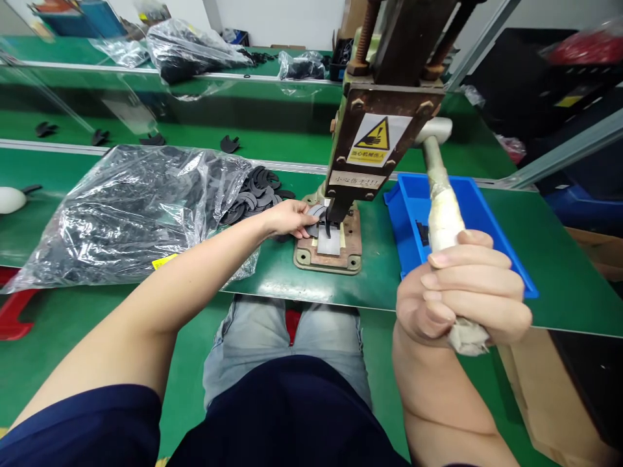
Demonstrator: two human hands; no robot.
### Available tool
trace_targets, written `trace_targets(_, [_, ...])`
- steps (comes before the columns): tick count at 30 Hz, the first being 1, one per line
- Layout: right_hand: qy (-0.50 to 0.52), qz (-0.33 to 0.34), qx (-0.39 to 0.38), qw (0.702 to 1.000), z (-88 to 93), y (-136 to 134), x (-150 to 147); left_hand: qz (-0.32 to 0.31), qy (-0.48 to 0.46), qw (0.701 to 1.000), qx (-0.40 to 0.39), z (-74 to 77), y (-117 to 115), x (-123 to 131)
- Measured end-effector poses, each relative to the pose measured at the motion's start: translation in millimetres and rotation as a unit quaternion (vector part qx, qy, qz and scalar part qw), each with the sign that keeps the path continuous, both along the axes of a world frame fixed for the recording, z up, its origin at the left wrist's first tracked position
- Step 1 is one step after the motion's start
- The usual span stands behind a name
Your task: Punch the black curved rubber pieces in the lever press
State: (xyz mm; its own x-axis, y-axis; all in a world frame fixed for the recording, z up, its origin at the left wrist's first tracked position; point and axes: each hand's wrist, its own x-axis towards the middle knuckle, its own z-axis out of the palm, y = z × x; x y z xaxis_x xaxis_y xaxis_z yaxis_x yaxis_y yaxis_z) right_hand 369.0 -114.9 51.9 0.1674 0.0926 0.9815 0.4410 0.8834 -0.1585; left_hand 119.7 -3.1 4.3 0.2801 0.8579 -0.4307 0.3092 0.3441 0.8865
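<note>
My left hand (291, 219) pinches a dark grey curved flat piece (317, 212) at the base of a hand press (354, 139). Part of that piece lies under the press's ram, over a small metal plate (329, 244). My right hand (470, 285) is wrapped round the taped lever handle (444, 214) of the press, which leans toward me at the right. Left of the press, a heap of similar curved pieces (256, 194) spills from a large clear plastic bag (136, 207) full of them.
A blue bin (506, 243) with a few dark pieces stands right of the press, behind my right hand. Several loose dark parts (230, 143) lie on the green surface beyond. Further back are plastic bags (189, 48). A white rounded object (12, 200) sits at the far left.
</note>
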Motion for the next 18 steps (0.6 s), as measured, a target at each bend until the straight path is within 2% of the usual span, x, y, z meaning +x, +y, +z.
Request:
trace_targets(4, [0.020, 0.019, 0.030, 0.999, 0.6, 2.6, -1.9, -0.021, 0.010, 0.999, -0.042, 4.3, 6.3, 6.7])
trace_targets(7, [-0.008, 0.019, -0.006, 1.000, 1.2, -3.3, 4.5, -0.042, -0.010, 0.998, -0.041, 5.4, 6.6, 6.8])
trace_targets(11, [-0.066, 0.022, -0.044, 0.997, 0.9, -10.3, 15.4, -0.040, -0.088, 0.995, -0.004, -1.6, 1.8, -4.6])
trace_targets(15, [-0.050, 0.020, -0.009, 0.998, 0.1, -4.7, 13.3, -0.043, -0.109, 0.993, 0.025, -10.2, -1.9, -12.6])
trace_targets(18, [-0.018, 0.006, 0.018, 1.000, -0.8, 3.2, 7.5, -0.043, -0.088, 0.995, 0.017, -9.6, -2.0, -10.5])
